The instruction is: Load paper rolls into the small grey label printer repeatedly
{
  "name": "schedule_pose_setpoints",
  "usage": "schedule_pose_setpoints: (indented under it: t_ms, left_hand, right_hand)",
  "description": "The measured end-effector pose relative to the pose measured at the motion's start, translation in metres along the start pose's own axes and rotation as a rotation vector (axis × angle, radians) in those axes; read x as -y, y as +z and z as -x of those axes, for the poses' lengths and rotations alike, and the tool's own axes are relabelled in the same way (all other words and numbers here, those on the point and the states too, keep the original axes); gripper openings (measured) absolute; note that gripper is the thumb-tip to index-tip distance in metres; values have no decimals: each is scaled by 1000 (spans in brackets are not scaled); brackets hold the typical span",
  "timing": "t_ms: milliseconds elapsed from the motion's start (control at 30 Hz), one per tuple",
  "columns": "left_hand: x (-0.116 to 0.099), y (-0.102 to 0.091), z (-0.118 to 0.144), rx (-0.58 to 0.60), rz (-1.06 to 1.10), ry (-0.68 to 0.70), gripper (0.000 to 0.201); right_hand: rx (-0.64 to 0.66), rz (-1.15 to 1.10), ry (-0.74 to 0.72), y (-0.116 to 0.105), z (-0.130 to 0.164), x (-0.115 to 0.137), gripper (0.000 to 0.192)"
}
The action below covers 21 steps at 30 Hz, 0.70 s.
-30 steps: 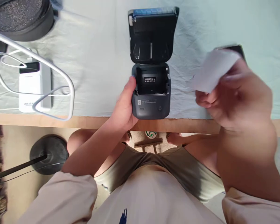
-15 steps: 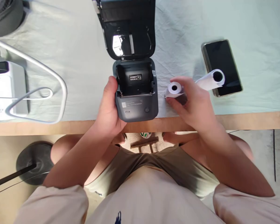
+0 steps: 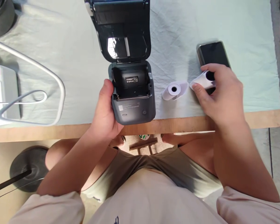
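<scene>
Right hand (image 3: 220,93) closed around a white paper roll (image 3: 204,80), thumb and fingers pinching it just above the table's (image 3: 189,123) near edge, towards the right corner; the roll's dark core faces up. The roll lies against the near end of a black phone (image 3: 212,53), which rests flat on the pale cloth (image 3: 177,31) covering the table. A second paper roll (image 3: 175,90) lies free on the cloth just beside the first, between the right hand and the printer (image 3: 133,102), touching neither hand. Left hand (image 3: 105,112) clasped on the printer's left side, thumb up along its wall, holding the grey body at the near edge of the table, about midway along it. The printer's lid (image 3: 121,31) stands open, hinged away from the person, and the paper bay shows a small label inside. Towards the left edge, well apart from the hands, a white cable (image 3: 37,71) loops over a white box-like device (image 3: 2,93), only partly in view
</scene>
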State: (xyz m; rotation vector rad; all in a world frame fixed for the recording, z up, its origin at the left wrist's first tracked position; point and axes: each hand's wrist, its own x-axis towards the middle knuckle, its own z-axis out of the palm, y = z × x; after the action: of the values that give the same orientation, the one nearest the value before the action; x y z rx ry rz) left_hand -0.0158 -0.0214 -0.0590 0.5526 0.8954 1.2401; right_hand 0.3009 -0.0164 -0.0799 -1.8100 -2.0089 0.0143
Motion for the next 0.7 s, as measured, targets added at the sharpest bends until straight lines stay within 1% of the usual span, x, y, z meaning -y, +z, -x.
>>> schedule_pose_setpoints:
  t_ms: [67,100,167,200,233,267,300,333,367,433,500,533,600,633,700]
  left_hand:
    - [0,2,1,18,33,-16,45]
    - [0,2,1,21,45,-23,48]
    - [-1,3,1,18,52,-35,56]
    - [-1,4,1,17,46,-33,59]
    - [-1,4,1,15,38,-29,61]
    - [-1,4,1,13,26,-25,62]
    - [-1,4,1,11,15,-18,61]
    - [0,4,1,13,6,-14,60]
    - [0,4,1,16,-1,-13,57]
    - [0,4,2,21,-7,-19,50]
    - [0,4,3,12,-6,-21,46]
    - [-1,4,4,-2,-6,-24,44]
    - [-1,4,5,-33,-1,-26,45]
    - [-1,3,6,-46,1,-33,47]
    - [1,3,6,-59,3,-44,51]
  right_hand:
    - [-77,-45,-43,0,-4,-1,58]
    - [-132,-113,-73,-1,-7,0,62]
    - [-297,-362,-146,-3,-14,7,72]
    - [-382,-522,-164,-5,-18,14,71]
    - [-440,-690,-158,-7,-22,24,65]
    - [-472,-846,-135,-9,-25,35,51]
    - [-449,-991,-44,-12,-28,47,31]
    - [-380,-1127,46,-14,-31,58,24]
    - [-347,-1257,138,-16,-33,69,25]
    - [-274,-1463,357,-18,-37,83,41]
    - [-225,-1571,552,-17,-41,89,59]
    - [-211,-1589,615,-15,-43,90,63]
    - [-223,-1591,652,-14,-44,92,62]
    - [-241,-1589,636,-14,-43,94,58]
    - [-294,-1575,530,-16,-37,103,46]
